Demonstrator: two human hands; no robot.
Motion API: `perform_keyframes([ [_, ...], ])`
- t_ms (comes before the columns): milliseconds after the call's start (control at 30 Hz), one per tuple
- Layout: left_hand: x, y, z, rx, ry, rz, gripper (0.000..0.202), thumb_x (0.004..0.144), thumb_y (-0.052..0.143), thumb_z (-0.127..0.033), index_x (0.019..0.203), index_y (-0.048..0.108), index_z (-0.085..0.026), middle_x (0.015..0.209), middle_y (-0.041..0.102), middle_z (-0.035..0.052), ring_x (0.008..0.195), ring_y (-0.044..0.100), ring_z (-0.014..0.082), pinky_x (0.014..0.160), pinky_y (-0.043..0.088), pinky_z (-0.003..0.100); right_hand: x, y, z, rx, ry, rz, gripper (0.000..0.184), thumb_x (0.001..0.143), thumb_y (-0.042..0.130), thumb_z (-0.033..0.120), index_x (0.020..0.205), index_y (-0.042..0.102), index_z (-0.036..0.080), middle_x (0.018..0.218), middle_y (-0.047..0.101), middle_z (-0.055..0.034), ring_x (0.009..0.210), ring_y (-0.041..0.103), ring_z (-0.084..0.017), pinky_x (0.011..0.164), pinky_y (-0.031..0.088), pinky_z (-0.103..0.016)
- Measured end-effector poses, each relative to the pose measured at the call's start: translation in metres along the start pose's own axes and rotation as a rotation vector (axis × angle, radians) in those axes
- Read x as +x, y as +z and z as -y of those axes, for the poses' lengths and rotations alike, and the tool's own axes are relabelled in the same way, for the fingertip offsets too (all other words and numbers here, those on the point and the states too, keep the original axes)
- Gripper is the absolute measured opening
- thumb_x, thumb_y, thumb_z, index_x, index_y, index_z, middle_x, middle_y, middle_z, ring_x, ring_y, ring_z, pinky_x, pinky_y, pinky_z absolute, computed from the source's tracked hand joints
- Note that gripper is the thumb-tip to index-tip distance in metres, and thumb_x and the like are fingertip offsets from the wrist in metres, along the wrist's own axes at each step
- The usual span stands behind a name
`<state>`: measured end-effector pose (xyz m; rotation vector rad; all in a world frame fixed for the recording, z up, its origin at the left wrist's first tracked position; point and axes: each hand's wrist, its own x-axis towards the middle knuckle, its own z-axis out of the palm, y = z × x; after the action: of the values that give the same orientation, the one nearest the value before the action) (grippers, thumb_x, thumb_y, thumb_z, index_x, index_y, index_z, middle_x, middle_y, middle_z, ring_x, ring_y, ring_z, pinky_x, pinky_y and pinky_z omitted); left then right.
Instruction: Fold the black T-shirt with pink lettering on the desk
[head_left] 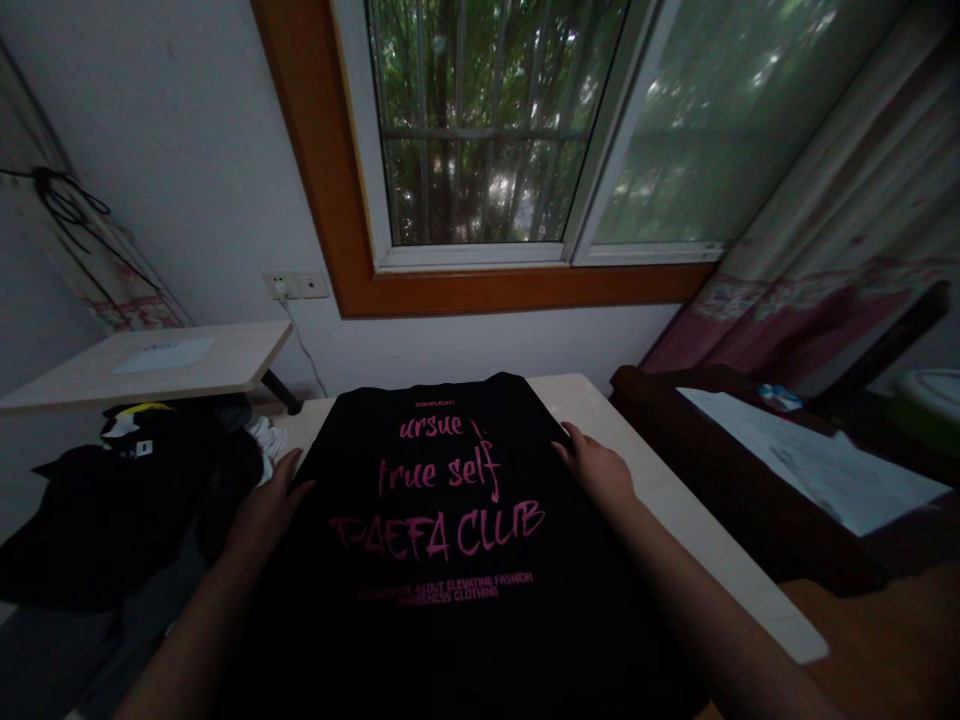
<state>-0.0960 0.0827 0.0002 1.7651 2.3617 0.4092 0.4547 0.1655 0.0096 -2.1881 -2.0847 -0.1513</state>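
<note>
A black T-shirt (442, 620) with pink lettering lies flat on a light table (697, 520) in front of me. My left hand (262, 510) rests at the shirt's left edge, fingers stretched forward and flat. At the shirt's right edge lies my right hand (596, 465), its fingers extended along the fabric. Neither hand grips anything that I can see.
A heap of dark clothes (112, 510) lies left of the shirt, under a small light side table (150, 365). To the right stands a dark wooden desk (750, 500) with white papers (817, 460). A window (517, 130) and a curtain (825, 250) are behind.
</note>
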Motion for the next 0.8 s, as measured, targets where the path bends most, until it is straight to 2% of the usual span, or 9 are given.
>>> perform_keyframes([
  [100, -0.016, -0.005, -0.005, 0.078, 0.027, -0.014, 0.055, 0.097, 0.044, -0.046, 0.149, 0.036, -0.029, 0.123, 0.069, 0.0113, 0.100, 0.071, 0.0278, 0.082, 0.052, 0.036, -0.006, -0.003, -0.009, -0.032, -0.005, 0.018, 0.051, 0.103, 0.037, 0.053, 0.145, 0.045, 0.025, 0.109, 0.072, -0.0127, 0.086, 0.071, -0.028, 0.069, 0.051, -0.035],
  [167, -0.023, -0.009, -0.012, 0.163, 0.073, -0.073, 0.052, 0.099, 0.042, -0.042, 0.149, 0.038, -0.029, 0.126, 0.066, 0.0127, 0.102, 0.068, 0.0278, 0.084, 0.052, 0.037, -0.008, -0.006, -0.013, -0.055, -0.014, 0.012, 0.046, 0.103, 0.038, 0.048, 0.142, 0.047, 0.025, 0.111, 0.070, -0.0131, 0.087, 0.070, -0.027, 0.071, 0.051, -0.035],
  [300, -0.030, -0.015, -0.032, 0.316, 0.199, -0.229, 0.054, 0.097, 0.044, -0.030, 0.151, 0.040, -0.025, 0.128, 0.060, 0.0157, 0.114, 0.059, 0.0314, 0.096, 0.049, 0.044, -0.011, -0.016, -0.006, -0.075, -0.099, -0.082, 0.040, 0.101, 0.044, 0.033, 0.139, 0.052, 0.021, 0.119, 0.064, -0.0167, 0.108, 0.061, -0.031, 0.088, 0.048, -0.041],
  [400, -0.032, -0.008, -0.062, 0.250, 0.396, -0.221, 0.050, 0.096, 0.046, -0.029, 0.146, 0.048, -0.023, 0.140, 0.055, 0.0137, 0.131, 0.050, 0.0310, 0.111, 0.040, 0.047, -0.018, -0.022, 0.023, 0.025, -0.185, -0.134, 0.041, 0.100, 0.044, 0.028, 0.139, 0.054, 0.018, 0.127, 0.061, -0.0176, 0.119, 0.054, -0.033, 0.100, 0.044, -0.046],
  [500, -0.038, 0.016, -0.107, 0.181, 0.627, -0.094, 0.049, 0.099, 0.043, -0.038, 0.145, 0.051, -0.022, 0.148, 0.053, 0.0101, 0.142, 0.041, 0.0288, 0.119, 0.033, 0.047, -0.031, -0.020, 0.075, 0.183, -0.394, -0.135, 0.042, 0.101, 0.043, 0.032, 0.138, 0.057, 0.017, 0.137, 0.059, -0.0149, 0.131, 0.048, -0.030, 0.113, 0.036, -0.045],
  [567, -0.045, 0.036, -0.137, 0.162, 0.695, -0.050, 0.052, 0.099, 0.042, -0.043, 0.147, 0.048, -0.023, 0.155, 0.045, 0.0101, 0.146, 0.036, 0.0303, 0.119, 0.032, 0.052, -0.043, -0.013, 0.112, 0.281, -0.514, -0.124, 0.047, 0.101, 0.045, 0.038, 0.142, 0.055, 0.016, 0.146, 0.053, -0.0136, 0.141, 0.040, -0.031, 0.118, 0.032, -0.047],
  [633, -0.052, 0.053, -0.160, 0.148, 0.716, -0.049, 0.055, 0.100, 0.040, -0.046, 0.149, 0.046, -0.021, 0.158, 0.042, 0.0125, 0.147, 0.035, 0.0321, 0.118, 0.030, 0.057, -0.053, -0.004, 0.142, 0.343, -0.572, -0.103, 0.051, 0.101, 0.044, 0.040, 0.145, 0.052, 0.013, 0.152, 0.047, -0.0148, 0.143, 0.039, -0.030, 0.119, 0.030, -0.048],
  [700, -0.057, 0.064, -0.170, 0.137, 0.717, -0.064, 0.055, 0.101, 0.038, -0.046, 0.150, 0.045, -0.022, 0.159, 0.039, 0.0132, 0.147, 0.034, 0.0324, 0.118, 0.028, 0.059, -0.059, 0.004, 0.158, 0.384, -0.596, -0.093, 0.053, 0.102, 0.044, 0.041, 0.146, 0.050, 0.014, 0.155, 0.045, -0.0138, 0.145, 0.036, -0.030, 0.120, 0.028, -0.050],
  [800, -0.058, 0.066, -0.163, 0.141, 0.707, -0.071, 0.056, 0.101, 0.036, -0.047, 0.151, 0.043, -0.022, 0.160, 0.037, 0.0123, 0.149, 0.032, 0.0300, 0.121, 0.025, 0.057, -0.060, 0.010, 0.153, 0.391, -0.571, -0.086, 0.054, 0.102, 0.044, 0.045, 0.147, 0.050, 0.017, 0.157, 0.041, -0.0124, 0.148, 0.033, -0.029, 0.121, 0.027, -0.050],
])
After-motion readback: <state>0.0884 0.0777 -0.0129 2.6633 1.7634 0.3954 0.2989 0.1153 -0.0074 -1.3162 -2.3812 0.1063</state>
